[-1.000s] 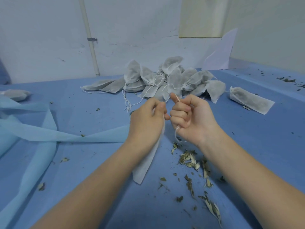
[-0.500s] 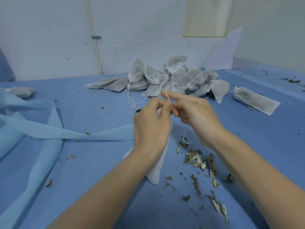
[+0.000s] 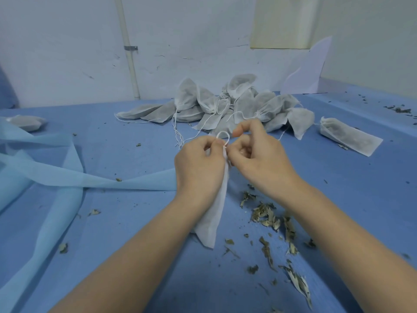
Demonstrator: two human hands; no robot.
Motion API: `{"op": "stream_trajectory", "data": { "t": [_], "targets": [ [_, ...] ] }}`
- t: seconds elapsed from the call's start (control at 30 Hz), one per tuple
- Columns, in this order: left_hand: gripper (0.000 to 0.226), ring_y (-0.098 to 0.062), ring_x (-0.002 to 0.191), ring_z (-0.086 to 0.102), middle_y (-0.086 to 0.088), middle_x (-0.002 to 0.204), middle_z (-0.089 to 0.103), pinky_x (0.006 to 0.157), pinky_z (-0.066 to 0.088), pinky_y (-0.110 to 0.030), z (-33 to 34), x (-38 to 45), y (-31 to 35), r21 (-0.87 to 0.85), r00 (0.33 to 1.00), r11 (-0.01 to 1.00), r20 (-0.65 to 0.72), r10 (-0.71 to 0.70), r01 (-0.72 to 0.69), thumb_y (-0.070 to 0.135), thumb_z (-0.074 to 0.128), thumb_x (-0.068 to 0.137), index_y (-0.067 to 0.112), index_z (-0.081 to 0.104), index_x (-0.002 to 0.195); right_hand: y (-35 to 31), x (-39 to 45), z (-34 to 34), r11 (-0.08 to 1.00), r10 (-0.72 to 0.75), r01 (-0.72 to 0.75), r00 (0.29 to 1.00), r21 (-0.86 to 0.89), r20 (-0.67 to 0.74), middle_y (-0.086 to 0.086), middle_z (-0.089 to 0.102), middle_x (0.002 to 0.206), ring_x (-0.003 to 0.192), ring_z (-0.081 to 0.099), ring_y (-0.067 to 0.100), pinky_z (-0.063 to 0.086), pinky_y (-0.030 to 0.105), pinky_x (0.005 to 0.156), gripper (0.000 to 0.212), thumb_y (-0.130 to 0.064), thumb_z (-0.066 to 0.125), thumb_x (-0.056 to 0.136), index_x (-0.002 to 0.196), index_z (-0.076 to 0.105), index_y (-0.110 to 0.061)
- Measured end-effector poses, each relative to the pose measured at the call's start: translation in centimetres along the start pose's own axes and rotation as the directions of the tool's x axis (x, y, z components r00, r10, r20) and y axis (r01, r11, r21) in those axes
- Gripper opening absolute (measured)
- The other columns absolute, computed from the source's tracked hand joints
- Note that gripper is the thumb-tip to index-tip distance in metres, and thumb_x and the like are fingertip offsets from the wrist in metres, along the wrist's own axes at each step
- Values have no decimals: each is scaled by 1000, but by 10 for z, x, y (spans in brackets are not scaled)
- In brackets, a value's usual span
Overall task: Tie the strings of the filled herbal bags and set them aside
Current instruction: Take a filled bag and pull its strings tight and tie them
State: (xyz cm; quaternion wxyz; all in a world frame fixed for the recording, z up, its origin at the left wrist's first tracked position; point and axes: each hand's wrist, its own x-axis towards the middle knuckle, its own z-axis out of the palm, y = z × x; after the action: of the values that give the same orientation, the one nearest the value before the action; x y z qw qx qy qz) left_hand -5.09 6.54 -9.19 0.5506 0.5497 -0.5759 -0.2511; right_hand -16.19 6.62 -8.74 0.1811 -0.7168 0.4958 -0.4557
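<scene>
Blue table [image 3: 338, 177]; bag [image 3: 214, 218] under left hand [image 3: 198, 163]

Soft, even, bluish light; faint shadows under the forearms; wide-angle bending at edges; slight blur throughout.

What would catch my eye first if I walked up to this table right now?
Two bare hands in the middle: the left hand grips the neck of a white herbal bag while the right hand pinches a loop of its string. Behind them a pile of filled bags lies on the blue table, and dried herb scraps are scattered to the right of the hanging bag.
</scene>
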Motion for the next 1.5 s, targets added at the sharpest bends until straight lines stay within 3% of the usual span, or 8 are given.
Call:
{"op": "stream_trajectory", "data": {
  "t": [0.5,0.73,0.87,1.0,1.1,1.23,1.37,1.5],
  "targets": [
    [18,-2,86,63,16,77,70,89,46,-23,-5,-3,-1,-249,984,967,148,100,-61,21,63,88,34,70,77,20,11,-32,894,243,-328,927,306,286,-16,67,73,56,50,-4,33,14,57,13,-26,68,84,76,78,-24],
    [16,-10,81,53,5,81,57,66,30,-16,-3,-4,1,319,879,820,161,448,-476,25,60,91,20,76,92,15,14,-40,867,257,-361,914,342,313,-6,31,55,56,22,11,15,27,54,31,-36,79,59,64,64,-9],
    [25,-23,90,56,-2,94,59,73,35,-26,-1,-4,-3,480,901,765,173,398,-430,27,49,96,18,72,100,18,14,-40,883,234,-341,915,322,328,-11,51,58,56,41,4,26,16,54,19,-36,73,74,60,75,-22],
    [20,-20,88,58,-3,90,67,71,31,-22,-2,-1,-3,408,936,844,98,338,-348,24,54,93,16,72,91,19,10,-33,951,141,-191,968,245,207,-12,74,82,79,64,-9,44,7,65,7,-25,74,80,84,78,-20],
    [17,-6,86,54,6,86,72,67,31,-15,-2,-1,1,268,980,943,50,193,-200,24,58,89,20,73,83,18,8,-25,965,128,-137,990,223,53,-4,75,81,84,68,6,51,19,75,4,-22,74,82,80,77,-22],
    [18,0,72,54,23,76,65,63,33,0,-3,0,2,89,999,996,53,-9,4,29,60,87,32,69,71,18,7,-15,966,128,-125,992,227,0,26,65,84,70,51,23,41,33,69,8,-24,71,84,77,75,-25],
    [19,-5,74,53,18,65,61,58,36,-10,-3,1,0,81,998,996,31,-46,43,29,60,87,29,70,71,18,10,-13,913,235,-243,970,327,64,-13,51,53,53,44,3,36,14,60,11,-24,68,87,86,76,-18],
    [18,-5,72,54,13,66,64,59,35,-9,-2,2,-1,82,999,997,28,-21,18,28,59,87,23,73,77,14,12,-12,634,380,-436,895,639,233,-5,37,61,47,25,5,18,15,44,13,-11,63,88,81,71,-5]
  ]
}}
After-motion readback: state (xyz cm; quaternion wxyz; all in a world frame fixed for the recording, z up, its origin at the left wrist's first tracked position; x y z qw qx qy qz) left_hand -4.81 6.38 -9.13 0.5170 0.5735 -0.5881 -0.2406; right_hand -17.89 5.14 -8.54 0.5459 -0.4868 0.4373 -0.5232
